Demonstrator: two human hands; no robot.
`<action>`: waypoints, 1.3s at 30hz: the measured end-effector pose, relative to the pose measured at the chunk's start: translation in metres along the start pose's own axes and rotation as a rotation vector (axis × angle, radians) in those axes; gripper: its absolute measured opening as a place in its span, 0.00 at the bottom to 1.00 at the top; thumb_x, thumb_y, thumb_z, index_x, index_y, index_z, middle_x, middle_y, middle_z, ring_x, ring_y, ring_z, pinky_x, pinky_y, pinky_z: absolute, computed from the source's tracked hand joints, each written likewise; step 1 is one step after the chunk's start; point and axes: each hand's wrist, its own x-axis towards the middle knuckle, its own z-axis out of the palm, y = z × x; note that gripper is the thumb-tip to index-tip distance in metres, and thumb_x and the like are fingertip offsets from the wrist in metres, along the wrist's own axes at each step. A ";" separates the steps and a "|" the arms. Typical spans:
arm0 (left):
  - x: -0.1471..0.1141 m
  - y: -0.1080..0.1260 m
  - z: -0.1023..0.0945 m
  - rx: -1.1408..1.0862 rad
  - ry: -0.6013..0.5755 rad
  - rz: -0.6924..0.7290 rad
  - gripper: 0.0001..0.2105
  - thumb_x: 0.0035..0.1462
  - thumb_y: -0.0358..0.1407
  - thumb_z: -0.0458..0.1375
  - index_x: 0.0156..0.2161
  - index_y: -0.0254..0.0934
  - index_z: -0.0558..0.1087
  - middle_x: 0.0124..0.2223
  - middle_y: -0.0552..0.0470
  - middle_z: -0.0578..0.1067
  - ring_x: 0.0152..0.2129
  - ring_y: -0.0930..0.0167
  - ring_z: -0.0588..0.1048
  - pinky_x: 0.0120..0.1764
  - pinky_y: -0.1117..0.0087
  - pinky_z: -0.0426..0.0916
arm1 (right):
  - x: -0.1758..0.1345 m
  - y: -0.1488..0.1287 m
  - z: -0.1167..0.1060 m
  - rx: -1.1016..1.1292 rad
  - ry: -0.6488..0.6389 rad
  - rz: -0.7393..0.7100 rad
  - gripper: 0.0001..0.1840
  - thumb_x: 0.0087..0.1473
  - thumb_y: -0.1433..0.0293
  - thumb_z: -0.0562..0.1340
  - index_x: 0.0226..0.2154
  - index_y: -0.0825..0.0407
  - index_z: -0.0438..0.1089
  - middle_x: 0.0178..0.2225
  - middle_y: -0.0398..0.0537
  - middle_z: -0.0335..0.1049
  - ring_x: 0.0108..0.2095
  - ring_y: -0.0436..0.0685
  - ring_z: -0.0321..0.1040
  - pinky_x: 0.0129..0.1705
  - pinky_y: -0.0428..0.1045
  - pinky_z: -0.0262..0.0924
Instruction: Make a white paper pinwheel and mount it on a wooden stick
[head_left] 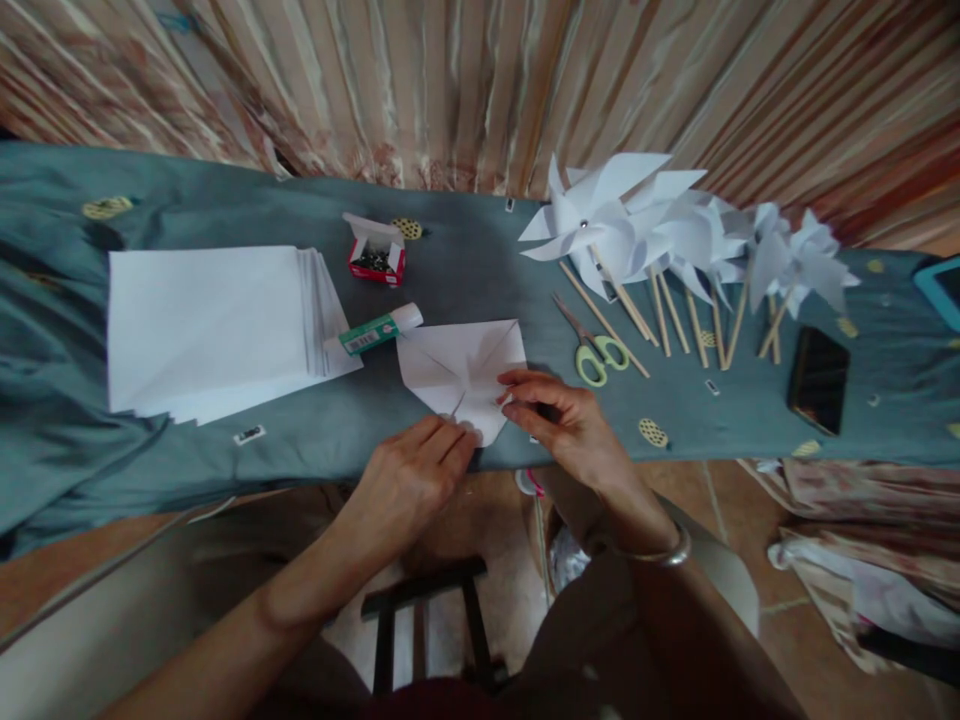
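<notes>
Left hand: fingers drawn together and closed on the near edge of the sheet, probably to keep it from sliding.
Right hand: at the sheet's right edge, thumb and forefinger bent close to each other; whether they grip paper or only touch it I cannot tell.
White sheet: between the two hands at the table's near edge, likely there so both can work it without stretching; creases run in from its far corners.
Glue stick: slanting from the paper stack's right side to the sheet's far-left corner, capped, easily reached by the left hand.
Paper stack: lying flat on the left, its right edges fanned, which should make single sheets easier to lift.
Small red box: beyond the glue stick, lid raised so its dark contents are reachable.
Scissors: right of the sheet, handles towards the near side, handy for the right hand.
Pinwheels: grouped far right, sticks pointing nearward, perhaps so the blades stay uncrushed.
Phone: farther right, clear of the hands.
</notes>
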 end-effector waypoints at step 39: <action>0.000 0.002 0.000 -0.110 -0.029 -0.013 0.11 0.63 0.25 0.50 0.47 0.28 0.72 0.42 0.45 0.78 0.37 0.66 0.75 0.40 0.64 0.76 | 0.002 -0.005 0.034 -0.502 0.166 -0.178 0.07 0.56 0.73 0.62 0.38 0.50 0.73 0.55 0.55 0.69 0.55 0.62 0.66 0.57 0.61 0.62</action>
